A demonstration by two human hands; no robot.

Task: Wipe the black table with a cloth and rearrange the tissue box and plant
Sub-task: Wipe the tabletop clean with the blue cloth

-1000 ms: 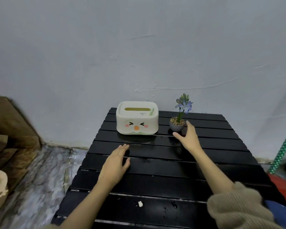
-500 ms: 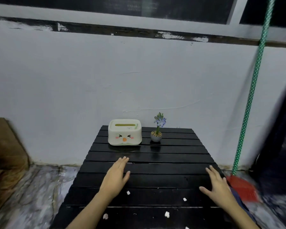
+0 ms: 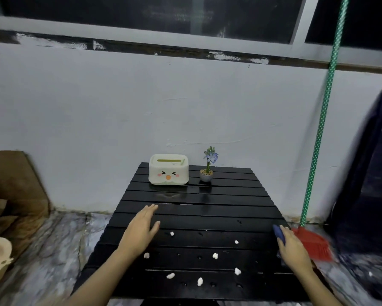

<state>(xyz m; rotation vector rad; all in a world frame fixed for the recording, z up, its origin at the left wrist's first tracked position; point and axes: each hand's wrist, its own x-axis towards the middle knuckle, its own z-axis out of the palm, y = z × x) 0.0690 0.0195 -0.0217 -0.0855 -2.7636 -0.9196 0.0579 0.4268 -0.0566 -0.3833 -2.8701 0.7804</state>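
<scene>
Tissue box (image 3: 168, 169) face (long side crosswise) toward the hands

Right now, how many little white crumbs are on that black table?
7 white bits: near the left hand, right-centre, by the left wrist, centre, lower right, and two nearest. The arms may hide others.

Right hand (image 3: 294, 248) has now closed on a blue cloth (image 3: 279, 234)
</scene>
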